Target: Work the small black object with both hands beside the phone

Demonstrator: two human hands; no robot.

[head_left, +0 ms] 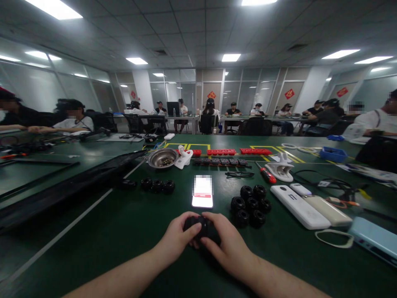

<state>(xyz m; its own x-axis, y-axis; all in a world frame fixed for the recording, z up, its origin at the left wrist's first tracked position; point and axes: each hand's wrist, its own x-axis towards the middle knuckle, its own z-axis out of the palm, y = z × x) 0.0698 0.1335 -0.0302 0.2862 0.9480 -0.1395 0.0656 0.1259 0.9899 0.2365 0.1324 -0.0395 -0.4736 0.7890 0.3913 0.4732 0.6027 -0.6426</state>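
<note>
Between my two hands is a black round wheel-like part (203,225), held low over the green table. My left hand (180,232) grips it from the left, thumb laid across its top. My right hand (228,241) closes around the right side, where the dark piece partly disappears under my fingers; whether it is one part or two, I cannot tell. Just beyond the hands lies a lit phone (202,200). To the right sits a cluster of similar black parts (252,203) with holes through their middles, and several more (157,186) stand in a row to the left.
Farther back are a metal bowl (163,159) of small pieces, red trays (221,152), a dark strip (221,162) and a screwdriver (268,175). White power banks (299,207), a light-blue case (376,238) and cables fill the right. A long black piece (71,186) crosses the left. Other people sit beyond.
</note>
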